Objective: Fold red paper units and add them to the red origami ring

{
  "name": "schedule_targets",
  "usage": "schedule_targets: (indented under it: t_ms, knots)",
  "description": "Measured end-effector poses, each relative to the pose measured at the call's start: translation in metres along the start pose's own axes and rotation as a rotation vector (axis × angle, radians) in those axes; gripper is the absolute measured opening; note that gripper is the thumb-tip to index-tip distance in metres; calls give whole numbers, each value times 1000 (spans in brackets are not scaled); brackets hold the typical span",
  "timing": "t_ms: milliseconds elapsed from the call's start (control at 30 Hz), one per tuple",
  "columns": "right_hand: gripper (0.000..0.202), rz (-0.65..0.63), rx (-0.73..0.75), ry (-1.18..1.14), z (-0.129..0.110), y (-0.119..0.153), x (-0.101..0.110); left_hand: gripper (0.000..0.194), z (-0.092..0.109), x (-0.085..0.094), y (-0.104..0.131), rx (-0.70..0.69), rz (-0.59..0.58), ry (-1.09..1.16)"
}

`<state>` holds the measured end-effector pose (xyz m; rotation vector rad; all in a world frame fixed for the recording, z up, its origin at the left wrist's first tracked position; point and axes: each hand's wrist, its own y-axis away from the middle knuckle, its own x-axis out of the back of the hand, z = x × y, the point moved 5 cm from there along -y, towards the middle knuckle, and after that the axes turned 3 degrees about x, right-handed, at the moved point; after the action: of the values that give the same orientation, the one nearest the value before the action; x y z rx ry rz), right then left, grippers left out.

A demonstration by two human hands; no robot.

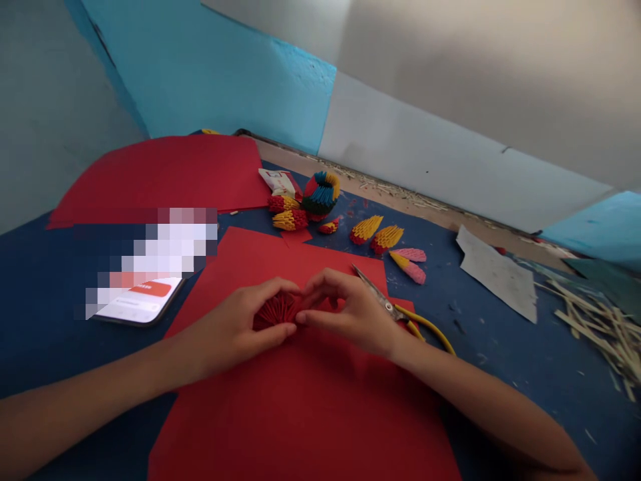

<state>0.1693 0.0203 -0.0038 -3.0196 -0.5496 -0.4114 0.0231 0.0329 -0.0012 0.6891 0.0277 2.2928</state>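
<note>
A round cluster of folded red paper pieces [275,311] rests over a red paper sheet [300,414] in front of me. My left hand [245,317] curls around its left side, thumb below and fingers above. My right hand [345,307] closes in from the right, its thumb and fingertips touching the cluster's right edge. What lies under the right fingers is partly hidden. Just beyond my right wrist lie scissors [390,308] with yellow handles, blades pointing up and left.
A lit phone [145,304] lies at left, near a big red sheet [165,174]. Behind are folded-paper models, including a multicoloured one [321,195], yellow-red cones [366,229] and a pink pair [410,264]. A grey paper scrap [498,277] and thin strips [595,321] lie right.
</note>
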Motion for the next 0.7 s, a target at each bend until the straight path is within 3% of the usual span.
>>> schedule_targets:
  t_ms: [100, 233, 333, 467, 600, 700]
  knots:
    - [19, 5, 63, 88, -6, -1, 7, 28, 1, 1, 1, 1, -13, 11]
    - [10, 67, 165, 320, -14, -6, 33, 28, 0, 3, 2, 9, -4, 5]
    - [13, -95, 211, 445, -9, -10, 39, 28, 0, 5, 2, 20, 5, -19]
    - [25, -223, 369, 643, -1, -10, 32, 29, -1, 4, 2, 43, -15, -27]
    - [24, -233, 650, 939, -4, -2, 18, 30, -3, 4, 2, 48, -34, -11]
    - [21, -248, 719, 1136, -3, 0, 11, 31, -4, 3, 3, 45, -35, -15]
